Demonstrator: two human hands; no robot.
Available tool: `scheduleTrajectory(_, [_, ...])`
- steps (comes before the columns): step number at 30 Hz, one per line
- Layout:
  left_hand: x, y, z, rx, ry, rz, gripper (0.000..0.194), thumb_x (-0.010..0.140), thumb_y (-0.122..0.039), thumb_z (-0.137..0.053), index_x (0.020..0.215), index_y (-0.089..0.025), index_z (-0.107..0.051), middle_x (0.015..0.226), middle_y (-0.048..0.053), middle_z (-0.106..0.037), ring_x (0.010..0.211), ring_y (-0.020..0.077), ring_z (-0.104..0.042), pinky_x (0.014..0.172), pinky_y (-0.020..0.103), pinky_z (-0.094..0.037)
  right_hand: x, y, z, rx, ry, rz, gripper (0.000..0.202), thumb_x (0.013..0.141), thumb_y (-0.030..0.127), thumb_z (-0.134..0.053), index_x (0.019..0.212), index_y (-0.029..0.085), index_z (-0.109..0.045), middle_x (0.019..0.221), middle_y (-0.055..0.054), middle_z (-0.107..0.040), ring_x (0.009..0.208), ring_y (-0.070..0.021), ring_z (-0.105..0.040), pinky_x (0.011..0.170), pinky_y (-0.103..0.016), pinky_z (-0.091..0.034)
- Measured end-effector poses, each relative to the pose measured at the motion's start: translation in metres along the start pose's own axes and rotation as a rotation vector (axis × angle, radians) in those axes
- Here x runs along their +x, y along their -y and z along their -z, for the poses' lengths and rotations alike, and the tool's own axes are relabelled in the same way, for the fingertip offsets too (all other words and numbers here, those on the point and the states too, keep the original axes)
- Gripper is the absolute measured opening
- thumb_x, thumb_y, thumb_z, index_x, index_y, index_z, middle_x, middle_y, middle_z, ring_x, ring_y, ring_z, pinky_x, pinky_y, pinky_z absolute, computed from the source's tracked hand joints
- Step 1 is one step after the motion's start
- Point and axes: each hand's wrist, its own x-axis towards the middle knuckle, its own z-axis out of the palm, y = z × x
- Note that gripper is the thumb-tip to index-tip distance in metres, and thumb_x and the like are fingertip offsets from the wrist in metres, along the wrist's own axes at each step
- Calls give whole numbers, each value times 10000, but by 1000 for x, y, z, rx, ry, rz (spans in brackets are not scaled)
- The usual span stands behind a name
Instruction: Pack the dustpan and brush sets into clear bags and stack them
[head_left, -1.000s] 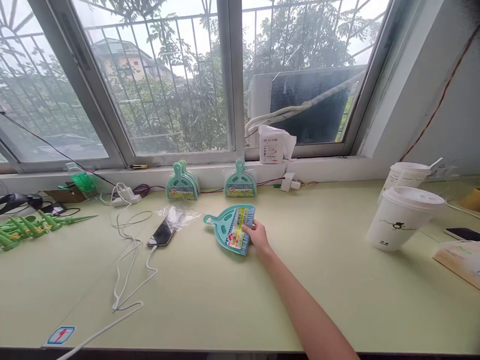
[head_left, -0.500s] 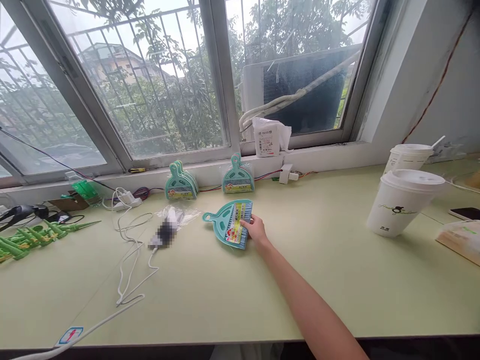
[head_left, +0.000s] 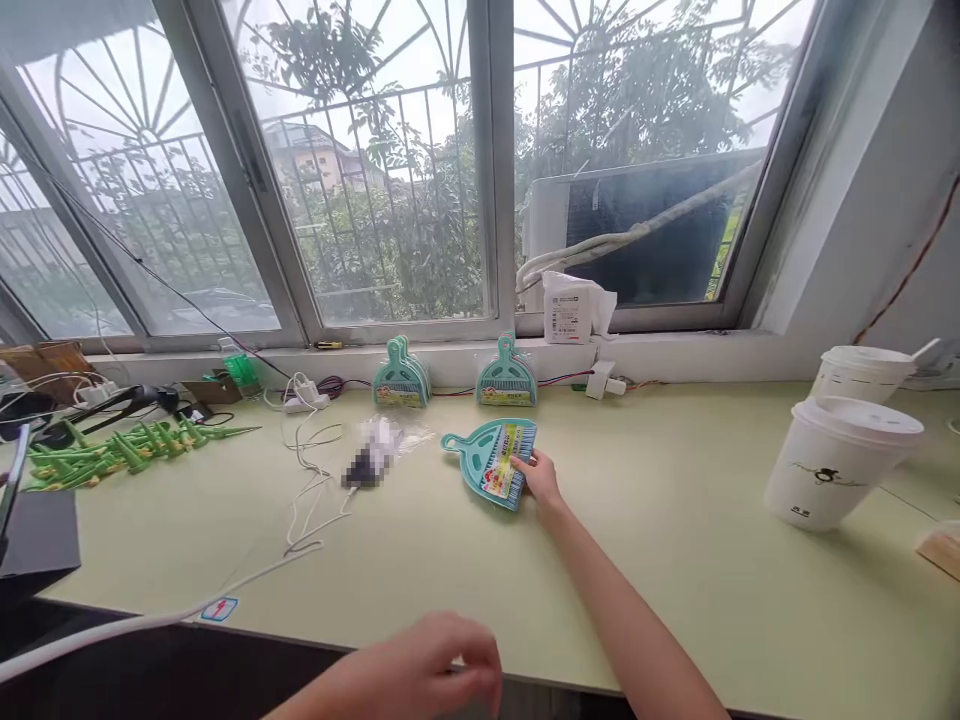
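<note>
My right hand point(head_left: 541, 476) grips the bristle edge of a small turquoise dustpan-and-brush set point(head_left: 491, 462), its thumb on top of the printed label. The set lies tilted on the table, with its looped handle pointing left. My left hand point(head_left: 427, 665) hangs over the table's front edge, slightly blurred. Its fingers are loosely curved, with a gap between thumb and finger and nothing seen in them. Behind, a stack of similar dustpan sets point(head_left: 401, 375) leans against the sill, and another upright dustpan set point(head_left: 507, 375) stands right of it.
White cables point(head_left: 307, 500) run across the left of the table, near a plastic wrapper point(head_left: 386, 437) and a blurred dark item. Green plastic pieces point(head_left: 135, 445) lie at far left. White lidded cups point(head_left: 840, 465) stand at right. A tissue pack point(head_left: 568, 308) rests by the window.
My left hand has come into view at the bottom. The camera view has shifted left and up. My right hand keeps its hold on the dustpan set, which stays in place on the table.
</note>
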Motion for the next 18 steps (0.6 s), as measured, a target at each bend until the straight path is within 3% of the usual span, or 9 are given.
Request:
scheduleTrajectory(2, [30, 30, 37, 38, -408, 174, 385, 986, -286, -243, 1223, -271, -546, 1280, 79, -549, 1193, 202, -506, 1028, 420, -410, 0, 0, 1, 6, -4, 14, 286, 629, 259, -734, 888, 173, -647, 865, -79, -749, 786, -247, -718, 681, -356, -587])
scheduleTrajectory(3, [46, 49, 55, 65, -679, 299, 391, 979, -267, -242, 1223, -264, -549, 1279, 79, -554, 1220, 203, -490, 1055, 412, -383, 0, -1, 1, 9, -6, 18, 292, 618, 266, -743, 880, 175, -651, 867, -80, -751, 785, -247, -719, 677, -353, -587])
scheduleTrajectory(4, [62, 69, 72, 112, -877, 374, 373, 961, -255, -298, 1248, -252, -537, 1314, 86, -534, 1262, 218, -457, 1074, 417, -359, 0, -1, 1, 10, -12, 20, 300, 608, 273, -750, 876, 176, -654, 866, -80, -752, 783, -246, -719, 673, -350, -588])
scheduleTrajectory(6, [88, 113, 98, 211, -1091, 507, 411, 918, -201, -371, 1311, -191, -489, 1424, 116, -441, 1355, 230, -357, 1117, 399, -295, 1, -1, 3, 7, -24, 14, 330, 593, 282, -757, 889, 178, -656, 860, -80, -753, 769, -247, -721, 663, -352, -588])
scheduleTrajectory(9, [110, 173, 112, 225, -1085, 796, 534, 893, -166, -397, 1422, -110, -348, 1524, 169, -292, 1443, 253, -191, 1140, 407, -229, 4, -3, 5, 11, -41, 11, 370, 583, 294, -754, 918, 176, -651, 866, -81, -754, 754, -250, -724, 652, -360, -589])
scheduleTrajectory(12, [112, 210, 105, 211, -963, 868, 490, 928, -194, -345, 1415, -146, -364, 1500, 153, -353, 1426, 244, -240, 1131, 428, -218, 9, -7, 5, 20, -49, 28, 377, 569, 314, -757, 904, 178, -650, 874, -80, -753, 764, -254, -725, 658, -365, -591])
scheduleTrajectory(15, [107, 220, 97, 227, -901, 827, 357, 958, -262, -312, 1209, -193, -555, 1341, 119, -535, 1278, 223, -456, 1072, 392, -301, 13, -11, 4, 29, -55, 53, 369, 554, 315, -764, 878, 180, -651, 867, -78, -754, 784, -252, -724, 681, -363, -592])
scheduleTrajectory(18, [104, 215, 97, 273, -965, 844, 346, 971, -262, -270, 1043, -164, -594, 1061, 119, -649, 1048, 207, -593, 957, 337, -389, 14, -12, 5, 33, -71, 59, 365, 557, 300, -765, 881, 176, -651, 858, -78, -753, 788, -251, -722, 681, -358, -591])
